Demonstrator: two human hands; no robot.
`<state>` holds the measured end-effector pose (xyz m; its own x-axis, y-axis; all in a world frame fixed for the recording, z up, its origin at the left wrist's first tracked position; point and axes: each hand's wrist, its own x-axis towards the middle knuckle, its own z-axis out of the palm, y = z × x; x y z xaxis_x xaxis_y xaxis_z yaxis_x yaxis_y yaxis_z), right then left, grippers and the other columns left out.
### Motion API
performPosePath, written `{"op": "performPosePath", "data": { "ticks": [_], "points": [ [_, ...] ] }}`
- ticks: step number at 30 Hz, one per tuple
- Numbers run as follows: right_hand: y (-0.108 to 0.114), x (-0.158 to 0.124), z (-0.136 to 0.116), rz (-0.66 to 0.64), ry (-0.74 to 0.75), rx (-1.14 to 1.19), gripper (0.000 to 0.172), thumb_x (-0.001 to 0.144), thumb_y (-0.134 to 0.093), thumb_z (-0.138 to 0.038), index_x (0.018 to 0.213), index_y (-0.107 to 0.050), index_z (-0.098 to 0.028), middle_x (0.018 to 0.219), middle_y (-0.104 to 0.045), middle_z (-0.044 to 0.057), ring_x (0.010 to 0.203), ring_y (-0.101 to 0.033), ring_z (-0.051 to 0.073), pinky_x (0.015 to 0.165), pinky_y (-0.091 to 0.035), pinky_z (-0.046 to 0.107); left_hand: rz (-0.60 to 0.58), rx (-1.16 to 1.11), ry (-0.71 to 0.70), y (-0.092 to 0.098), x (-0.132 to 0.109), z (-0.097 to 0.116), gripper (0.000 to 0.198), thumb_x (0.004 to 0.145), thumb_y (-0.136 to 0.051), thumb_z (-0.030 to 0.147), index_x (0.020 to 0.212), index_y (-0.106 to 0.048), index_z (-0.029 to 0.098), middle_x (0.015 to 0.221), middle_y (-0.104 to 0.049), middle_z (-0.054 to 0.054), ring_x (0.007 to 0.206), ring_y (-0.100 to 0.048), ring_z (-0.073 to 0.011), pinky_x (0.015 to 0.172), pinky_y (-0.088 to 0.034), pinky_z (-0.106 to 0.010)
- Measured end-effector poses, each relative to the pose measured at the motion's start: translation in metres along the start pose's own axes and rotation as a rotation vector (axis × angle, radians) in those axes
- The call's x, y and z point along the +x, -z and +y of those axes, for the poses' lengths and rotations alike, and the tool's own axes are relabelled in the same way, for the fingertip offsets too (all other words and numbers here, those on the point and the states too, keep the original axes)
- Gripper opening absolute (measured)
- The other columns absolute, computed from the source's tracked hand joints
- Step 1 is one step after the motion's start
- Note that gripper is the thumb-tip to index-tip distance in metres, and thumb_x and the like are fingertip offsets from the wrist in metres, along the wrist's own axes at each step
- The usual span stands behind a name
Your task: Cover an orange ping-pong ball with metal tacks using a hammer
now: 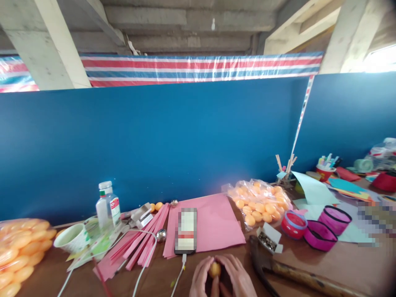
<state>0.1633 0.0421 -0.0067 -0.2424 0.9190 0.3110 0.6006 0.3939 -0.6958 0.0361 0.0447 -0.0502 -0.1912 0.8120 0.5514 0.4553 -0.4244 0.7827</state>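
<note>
Both my hands meet at the bottom edge of the view, over the brown table (324,264). My left hand (202,278) and my right hand (236,278) close their fingers together round a small orange ball (214,269). Just beyond the hands lies a phone (186,231) on a stack of pink paper sheets (213,222), with a white cable (181,272) plugged into it. A hammer (278,268) with a wooden handle lies to the right of my right hand.
A clear bag of orange balls (260,202) sits behind the pink sheets; another such bag (18,251) is at far left. A bottle (107,206), a cup (71,238), pink strips (139,243), a small box of staples (268,239), round tape rolls (318,235) and coloured paper (346,187) crowd the table. A blue partition (170,140) stands behind.
</note>
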Motion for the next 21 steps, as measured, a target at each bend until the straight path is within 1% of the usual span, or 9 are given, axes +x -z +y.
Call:
{"op": "performPosePath", "data": {
  "ticks": [3,5,7,10,14,18,21],
  "points": [
    [-0.001,-0.001,0.000,0.045,0.047,-0.008,0.041,0.070,-0.050,-0.011,0.111,-0.049,-0.017,0.101,-0.058,0.010,0.091,-0.054,0.023,0.082,-0.045,0.036,-0.019,0.005,-0.001,0.004,0.002,0.003,0.029,0.078,-0.051,0.033,0.099,-0.064,0.018,0.100,-0.067,-0.013,0.094,-0.062,-0.0241,0.082,-0.051,-0.035],
    [-0.002,-0.003,0.000,0.069,0.054,-0.001,0.039,0.074,-0.050,-0.014,0.112,-0.048,-0.018,0.102,-0.057,0.010,0.093,-0.054,0.023,0.082,-0.045,0.036,-0.086,0.008,-0.001,0.010,0.006,0.007,0.031,0.078,-0.051,0.033,0.102,-0.063,0.017,0.103,-0.066,-0.014,0.097,-0.061,-0.0244,0.084,-0.050,-0.036],
    [-0.003,-0.006,0.000,0.103,0.032,0.006,0.039,0.075,-0.052,-0.014,0.113,-0.047,-0.020,0.104,-0.057,0.009,0.095,-0.053,0.023,0.083,-0.045,0.036,-0.193,0.011,0.010,0.017,0.010,0.013,0.034,0.077,-0.053,0.033,0.105,-0.062,0.016,0.105,-0.065,-0.014,0.099,-0.061,-0.0251,0.084,-0.050,-0.036],
    [-0.003,-0.009,-0.002,0.156,-0.009,-0.015,0.040,0.074,-0.052,-0.012,0.114,-0.048,-0.020,0.107,-0.056,0.010,0.097,-0.053,0.023,0.084,-0.045,0.038,-0.249,-0.005,0.153,0.024,0.014,0.021,0.037,0.079,-0.051,0.032,0.112,-0.057,0.016,0.114,-0.061,-0.014,0.106,-0.057,-0.0247,0.089,-0.047,-0.039],
    [0.000,-0.009,-0.007,0.134,-0.030,-0.032,0.044,0.072,-0.054,-0.010,0.114,-0.049,-0.019,0.106,-0.056,0.009,0.096,-0.052,0.023,0.084,-0.045,0.038,-0.288,-0.054,0.254,0.026,0.013,0.026,0.040,0.080,-0.051,0.031,0.118,-0.051,0.016,0.120,-0.056,-0.014,0.110,-0.053,-0.0245,0.092,-0.045,-0.040],
    [0.002,-0.008,-0.009,0.133,-0.026,-0.025,0.044,0.071,-0.054,-0.010,0.114,-0.049,-0.019,0.107,-0.056,0.009,0.097,-0.052,0.022,0.085,-0.044,0.038,-0.305,-0.074,0.268,0.026,0.010,0.026,0.041,0.081,-0.051,0.031,0.119,-0.049,0.017,0.122,-0.054,-0.014,0.112,-0.051,-0.0243,0.094,-0.043,-0.042],
    [0.002,-0.009,-0.009,0.131,-0.035,-0.003,0.047,0.069,-0.055,-0.008,0.114,-0.050,-0.020,0.107,-0.056,0.008,0.098,-0.051,0.023,0.086,-0.044,0.039,-0.293,-0.079,0.262,0.026,0.011,0.027,0.041,0.080,-0.052,0.031,0.119,-0.050,0.017,0.121,-0.055,-0.014,0.112,-0.052,-0.0245,0.094,-0.042,-0.043]
  ]
}}
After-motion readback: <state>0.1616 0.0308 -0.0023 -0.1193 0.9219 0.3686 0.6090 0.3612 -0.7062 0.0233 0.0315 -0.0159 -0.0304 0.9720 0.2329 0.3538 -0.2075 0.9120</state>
